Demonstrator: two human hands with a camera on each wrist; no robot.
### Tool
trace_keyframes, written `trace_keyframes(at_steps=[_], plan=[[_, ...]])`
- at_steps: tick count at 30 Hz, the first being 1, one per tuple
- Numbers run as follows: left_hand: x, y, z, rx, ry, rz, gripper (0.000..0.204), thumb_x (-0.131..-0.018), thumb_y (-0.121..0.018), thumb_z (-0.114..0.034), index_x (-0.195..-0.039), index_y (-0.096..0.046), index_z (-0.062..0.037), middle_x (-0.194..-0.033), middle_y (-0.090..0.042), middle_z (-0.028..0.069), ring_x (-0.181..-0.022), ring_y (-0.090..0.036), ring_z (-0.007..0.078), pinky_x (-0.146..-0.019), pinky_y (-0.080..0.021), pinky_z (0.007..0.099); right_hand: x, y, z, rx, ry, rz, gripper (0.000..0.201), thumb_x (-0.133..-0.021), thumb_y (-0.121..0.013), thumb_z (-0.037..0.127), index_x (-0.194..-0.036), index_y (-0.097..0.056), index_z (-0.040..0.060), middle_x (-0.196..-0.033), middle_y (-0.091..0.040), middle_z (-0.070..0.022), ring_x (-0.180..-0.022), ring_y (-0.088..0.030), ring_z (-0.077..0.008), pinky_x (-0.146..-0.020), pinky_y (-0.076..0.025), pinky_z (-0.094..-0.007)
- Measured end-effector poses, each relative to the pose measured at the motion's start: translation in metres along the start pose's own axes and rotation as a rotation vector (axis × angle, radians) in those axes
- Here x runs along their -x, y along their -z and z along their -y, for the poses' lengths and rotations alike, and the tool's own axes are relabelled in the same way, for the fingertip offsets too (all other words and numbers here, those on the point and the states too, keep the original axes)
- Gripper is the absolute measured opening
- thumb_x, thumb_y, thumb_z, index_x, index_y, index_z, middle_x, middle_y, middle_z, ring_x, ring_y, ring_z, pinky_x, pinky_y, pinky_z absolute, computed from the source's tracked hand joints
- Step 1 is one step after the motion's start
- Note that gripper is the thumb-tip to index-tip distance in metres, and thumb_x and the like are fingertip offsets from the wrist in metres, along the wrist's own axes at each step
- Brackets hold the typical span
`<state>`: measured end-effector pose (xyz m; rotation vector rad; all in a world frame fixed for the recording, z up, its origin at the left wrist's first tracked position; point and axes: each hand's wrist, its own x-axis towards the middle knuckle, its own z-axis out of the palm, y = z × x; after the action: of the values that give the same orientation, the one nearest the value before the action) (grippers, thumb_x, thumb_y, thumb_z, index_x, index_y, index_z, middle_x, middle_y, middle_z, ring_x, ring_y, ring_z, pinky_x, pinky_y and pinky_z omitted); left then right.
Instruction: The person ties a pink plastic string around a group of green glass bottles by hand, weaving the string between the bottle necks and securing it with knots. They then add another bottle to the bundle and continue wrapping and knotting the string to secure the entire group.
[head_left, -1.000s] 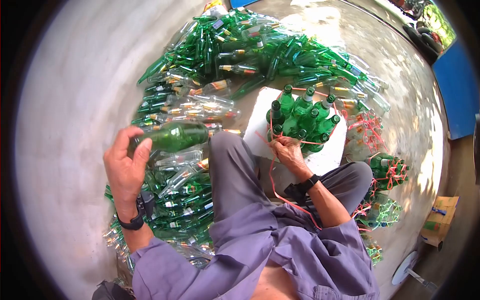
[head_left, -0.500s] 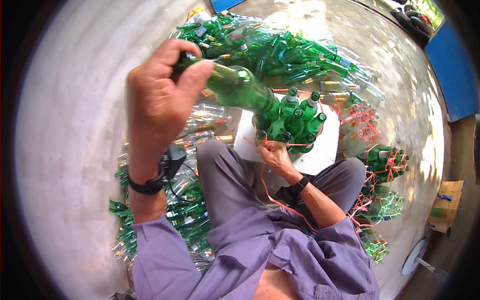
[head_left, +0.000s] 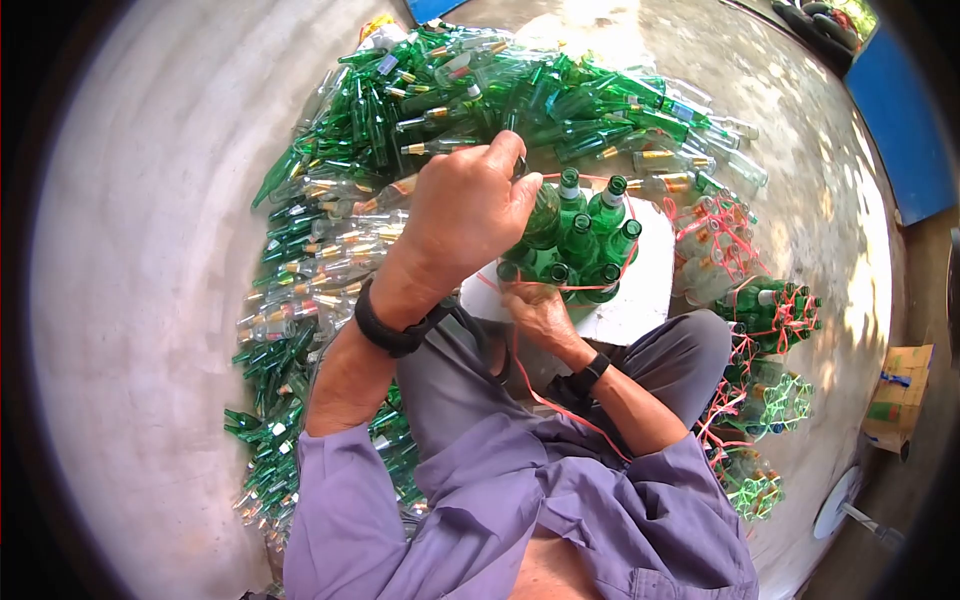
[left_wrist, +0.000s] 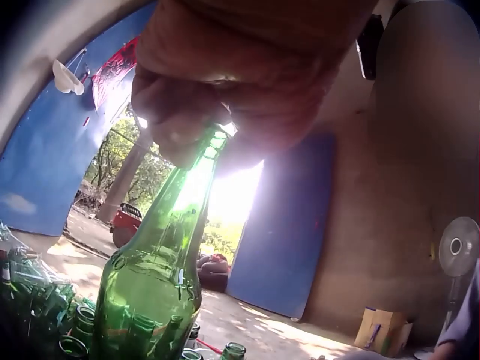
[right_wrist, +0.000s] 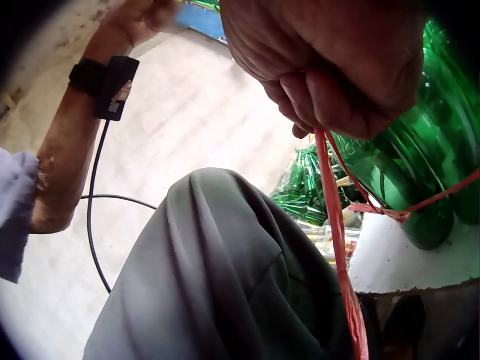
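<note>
In the head view the left hand (head_left: 465, 205) grips a green bottle (head_left: 543, 218) by its neck, at the left side of a cluster of upright green bottles (head_left: 580, 240) on a white board (head_left: 650, 270). The left wrist view shows that bottle (left_wrist: 154, 277) hanging slightly tilted from the fingers, other bottle mouths below it. Pink twine (head_left: 590, 287) runs around the cluster. At the cluster's near left corner the right hand (head_left: 540, 315) pinches the twine; in the right wrist view the twine (right_wrist: 334, 217) hangs down from its curled fingers.
A big heap of loose bottles (head_left: 380, 120) lies behind and along the left. Tied bundles (head_left: 770, 310) stand at the right, near a cardboard box (head_left: 897, 395) and a fan (head_left: 838, 503). The person's knees (head_left: 445, 310) flank the board's near side.
The left hand has carried its bottle from the left over to the cluster, and the bottle has swung from lying sideways to nearly upright. The right hand keeps its hold on the twine.
</note>
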<state>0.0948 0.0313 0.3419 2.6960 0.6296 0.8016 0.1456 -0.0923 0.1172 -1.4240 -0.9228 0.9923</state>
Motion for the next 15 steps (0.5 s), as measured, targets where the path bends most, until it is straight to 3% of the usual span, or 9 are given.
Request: trace_keyframes(at_steps=[3,9,12,15], plan=[[0.003,-0.012,0.006,0.013,0.038,0.012,0.024,-0.086,-0.074,-0.017,-0.102,-0.063,-0.0023,-0.071,-0.063,0.0189,-0.06,-0.064,0.0341,-0.055,-0.048,0.0415,0.0,0.0,0.002,0.007,0.044,-0.008,0.026,-0.09,-0.061,0.017,-0.08,-0.066,-0.007,-0.062,-0.058,-0.0096,-0.059,-0.053,-0.0123,-0.058,-0.046,-0.0342],[-0.004,-0.01,0.008,-0.032,-0.041,-0.002,0.025,-0.086,-0.074,-0.021,-0.101,-0.063,-0.0036,-0.068,-0.062,0.0176,-0.059,-0.064,0.0332,-0.054,-0.047,0.0405,-0.002,-0.002,-0.006,0.005,-0.006,0.012,0.027,-0.09,-0.061,0.017,-0.078,-0.065,-0.0073,-0.059,-0.053,-0.0068,-0.058,-0.049,-0.0104,-0.055,-0.044,-0.0343],[-0.008,-0.015,0.006,-0.015,0.011,0.034,0.029,-0.085,-0.076,-0.026,-0.101,-0.063,-0.0053,-0.066,-0.062,0.0156,-0.058,-0.064,0.0296,-0.053,-0.047,0.0389,-0.001,-0.001,-0.003,0.017,-0.025,0.013,0.027,-0.09,-0.061,0.017,-0.08,-0.065,-0.0077,-0.062,-0.057,-0.0077,-0.059,-0.051,-0.0112,-0.057,-0.044,-0.0342],[0.003,-0.03,0.004,0.172,0.067,-0.009,0.031,-0.083,-0.081,-0.028,-0.099,-0.064,-0.0064,-0.064,-0.06,0.0095,-0.054,-0.061,0.0183,-0.052,-0.046,0.0341,0.0,-0.001,-0.001,-0.01,-0.008,-0.008,0.027,-0.09,-0.061,0.018,-0.082,-0.066,-0.0081,-0.065,-0.06,-0.0091,-0.061,-0.053,-0.0126,-0.059,-0.045,-0.0345]])
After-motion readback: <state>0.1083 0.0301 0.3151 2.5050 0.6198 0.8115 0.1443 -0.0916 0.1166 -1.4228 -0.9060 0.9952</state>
